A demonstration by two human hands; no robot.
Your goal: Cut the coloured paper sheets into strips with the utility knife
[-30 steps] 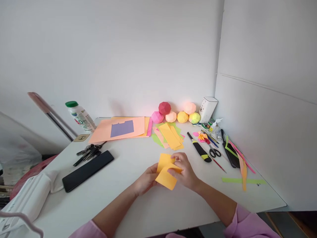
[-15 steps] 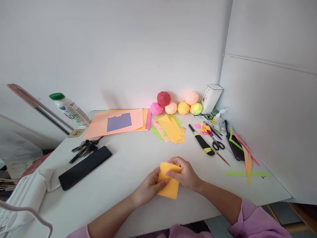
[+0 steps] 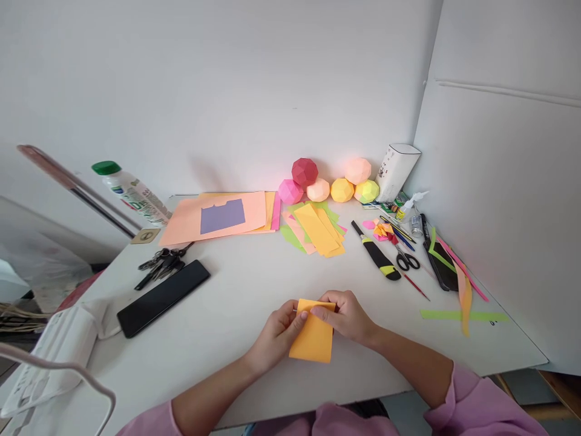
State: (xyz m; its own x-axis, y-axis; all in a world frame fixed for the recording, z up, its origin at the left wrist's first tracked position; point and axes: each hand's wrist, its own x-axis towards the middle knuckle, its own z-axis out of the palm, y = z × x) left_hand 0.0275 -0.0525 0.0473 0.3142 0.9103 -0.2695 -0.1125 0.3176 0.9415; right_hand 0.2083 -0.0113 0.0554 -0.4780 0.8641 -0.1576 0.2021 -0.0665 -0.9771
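An orange-yellow piece of paper [image 3: 313,342], which looks folded along its top edge, is held up between both hands near the front of the table. My left hand [image 3: 276,333] grips its left side, thumb lying across the front face. On the upper right, my right hand [image 3: 348,316] pinches the top edge, its thumb pointing left toward the other thumb. Fingers behind the paper are hidden. Farther back lie loose orange strips [image 3: 316,227] over green and pink paper pieces.
Faceted paper balls [image 3: 305,172] stand along the wall. To the right are a utility knife [image 3: 379,257], scissors [image 3: 407,260], a glue bottle [image 3: 406,210] and paper strips [image 3: 463,315]. Coloured sheets [image 3: 181,229], keys [image 3: 163,264], a black flat case [image 3: 163,298] and a power strip [image 3: 63,357] lie left.
My left hand has moved up along the paper's left side, its thumb now near the top edge. The paper hangs straighter. The whole view has shifted slightly.
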